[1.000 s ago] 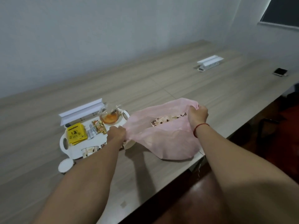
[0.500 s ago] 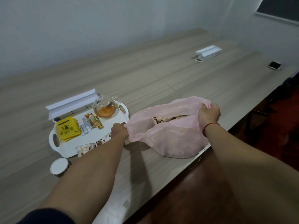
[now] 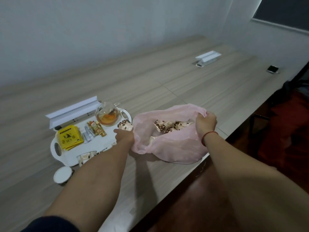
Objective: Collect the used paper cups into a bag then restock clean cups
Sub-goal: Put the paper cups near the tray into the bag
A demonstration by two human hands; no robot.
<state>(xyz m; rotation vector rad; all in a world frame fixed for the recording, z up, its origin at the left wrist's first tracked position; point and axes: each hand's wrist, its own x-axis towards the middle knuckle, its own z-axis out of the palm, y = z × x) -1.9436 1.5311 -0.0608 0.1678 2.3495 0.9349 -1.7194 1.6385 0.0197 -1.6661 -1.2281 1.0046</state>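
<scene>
Collecting: left hand (image 3: pixel 124 137) and right hand (image 3: pixel 206 122), fingers (image 3: pixel 203 115) pinching its rim, spread the pink bag (image 3: pixel 175 148); loose cup (image 3: pixel 124 125) likely next

Both bare arms reach forward. The left hand (image 3: pixel 124 137) grips the left rim of the bag (image 3: pixel 175 149), and the right hand (image 3: pixel 206 122) clutches the right rim, with fingers curled.

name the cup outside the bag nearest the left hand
The bean-patterned cup on the tray's right end, just past the left hand gripping the pink bag. The tray's near-edge cups and the lone cup on the table lie farther.
</scene>
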